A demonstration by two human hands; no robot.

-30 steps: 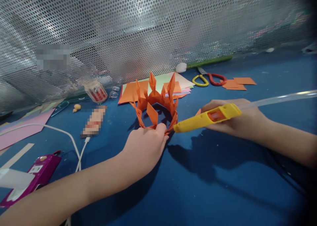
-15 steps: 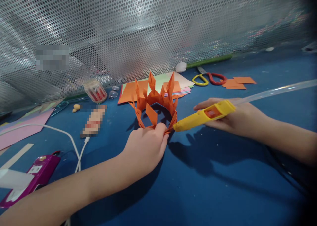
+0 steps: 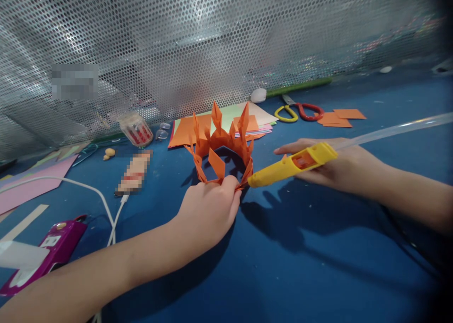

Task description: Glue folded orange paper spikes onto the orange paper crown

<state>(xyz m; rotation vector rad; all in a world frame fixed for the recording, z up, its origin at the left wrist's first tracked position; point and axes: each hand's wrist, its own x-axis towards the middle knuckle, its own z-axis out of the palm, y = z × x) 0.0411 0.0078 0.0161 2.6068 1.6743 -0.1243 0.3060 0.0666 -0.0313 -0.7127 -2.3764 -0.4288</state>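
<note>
A ring of folded orange paper, an origami crown (image 3: 221, 140) with pointed tips, stands in the middle of the blue table. My left hand (image 3: 212, 210) pinches its near edge, thumb and fingers closed on the paper. From the right, my right hand (image 3: 329, 165) grips a yellow hot glue gun (image 3: 283, 169) with a clear glue stick (image 3: 399, 128) sticking out of its back. The glue gun's tip touches or nearly touches the crown's near right side, beside my left fingers. The gun's body hides part of my right hand.
Behind the crown lie coloured paper sheets (image 3: 187, 132); scissors (image 3: 309, 111) and orange paper squares (image 3: 336, 120) are to their right. A jar (image 3: 138, 129), white cable (image 3: 104, 200) and purple device (image 3: 62, 245) occupy the left. A perforated metal screen (image 3: 184, 45) bounds the back.
The right hand's fingers have shifted very slightly around the glue gun. The crown, the left hand and the gun's tip stay practically where they were.
</note>
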